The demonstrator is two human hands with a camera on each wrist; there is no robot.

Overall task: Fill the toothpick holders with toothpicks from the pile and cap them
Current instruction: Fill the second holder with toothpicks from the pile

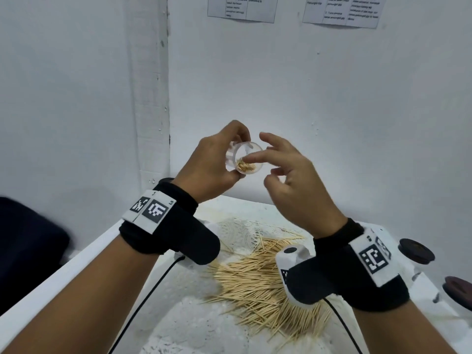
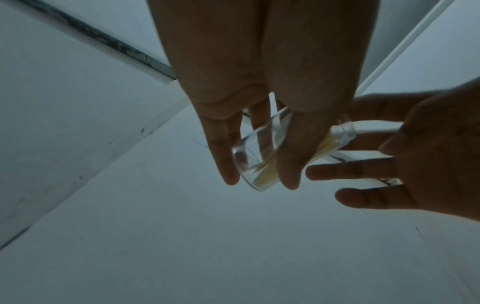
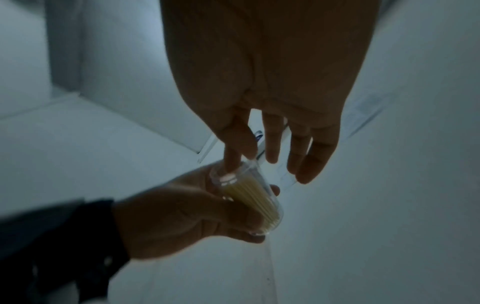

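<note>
My left hand (image 1: 229,155) grips a clear toothpick holder (image 1: 249,159) in the air above the table, its open mouth tilted toward me. It is partly filled with toothpicks (image 1: 246,167). My right hand (image 1: 258,167) holds nothing; its index finger reaches into the mouth and touches the toothpicks, and the other fingers are spread. The left wrist view shows the holder (image 2: 249,156) between my left fingers (image 2: 228,172). In the right wrist view my index finger (image 3: 231,162) enters the holder (image 3: 254,197). The loose toothpick pile (image 1: 260,277) lies on the table below.
Two holders with dark caps (image 1: 416,251) (image 1: 459,287) stand at the table's right. White walls close in behind and on the left, near the table edge (image 1: 76,256). A dark object (image 1: 25,238) sits at the far left. Black cables (image 1: 153,284) trail from my wrists.
</note>
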